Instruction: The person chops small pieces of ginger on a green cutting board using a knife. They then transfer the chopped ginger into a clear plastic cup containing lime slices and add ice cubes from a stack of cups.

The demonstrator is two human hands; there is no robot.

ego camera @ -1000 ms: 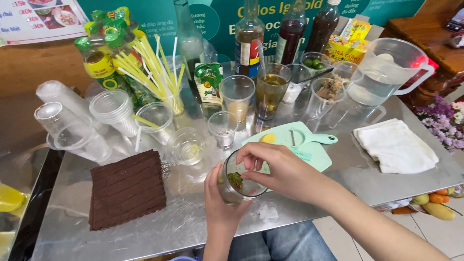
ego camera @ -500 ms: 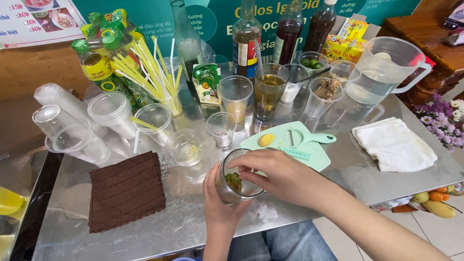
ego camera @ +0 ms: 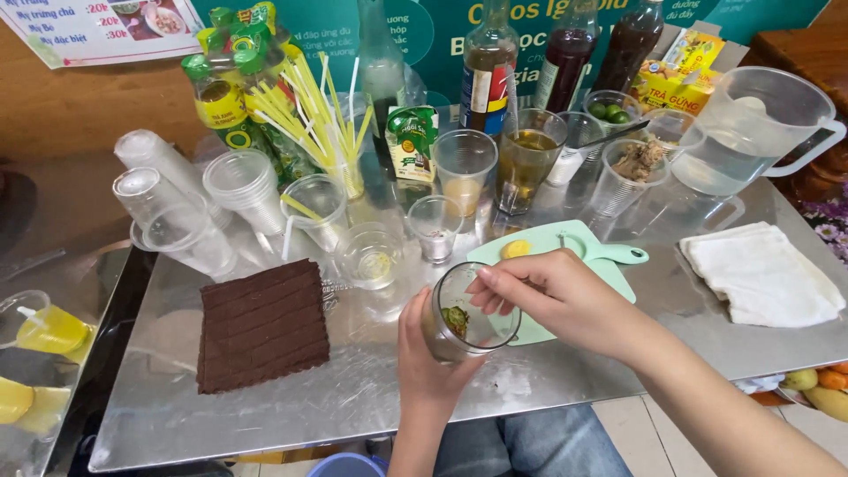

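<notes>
Left hand (ego camera: 428, 353) wrapped around a clear glass (ego camera: 466, 311), tilted, held just above the shiny metal surface (ego camera: 371, 397). Right hand (ego camera: 552, 296) at the rim, fingertips (ego camera: 484, 284) pinched together over green bits inside; can't tell what's between them. Just behind the grip, a mint cutting board (ego camera: 579, 252) with a yellow piece. Left of the grip, a brown ridged mat (ego camera: 261, 322). Far right, a folded white cloth (ego camera: 764, 274).

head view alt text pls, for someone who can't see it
Over a metal table, the person's left hand holds a clear glass with green pieces inside while the right hand reaches its fingertips over the rim. Behind lie a mint cutting board, plastic cups, bottles and a jug.
</notes>
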